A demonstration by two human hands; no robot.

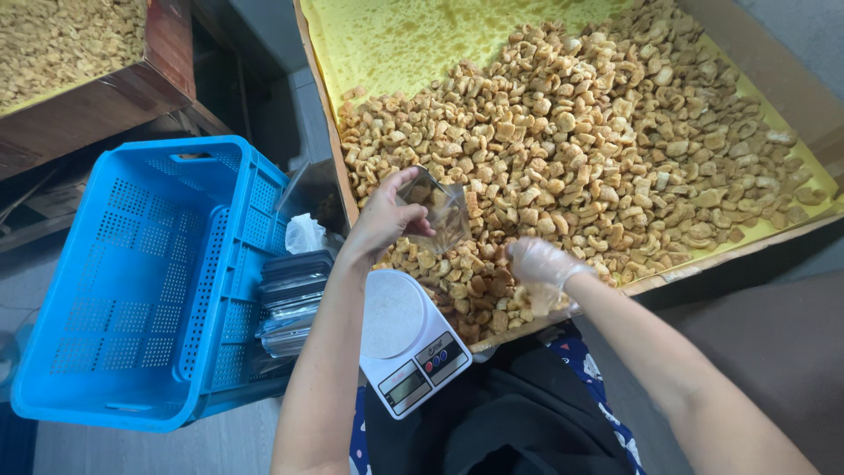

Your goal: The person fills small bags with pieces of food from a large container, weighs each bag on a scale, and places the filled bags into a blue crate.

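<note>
My left hand point(380, 215) grips a clear plastic container point(437, 211), tilted over the near edge of a heap of golden-brown fried snack pieces point(580, 132). The pieces lie on yellow paper in a large wooden tray point(327, 123). My right hand point(538, 266), in a thin clear glove, rests on the pieces close to the container, fingers curled among them; whether it holds any I cannot tell. A small white kitchen scale point(406, 339) sits on my lap below the left hand.
A blue perforated plastic crate point(141, 281) stands at the left. Between it and the tray lies a stack of clear plastic containers point(294, 299) with a white plastic bag point(303, 233). Another wooden tray of snack pieces point(61, 44) is at the top left.
</note>
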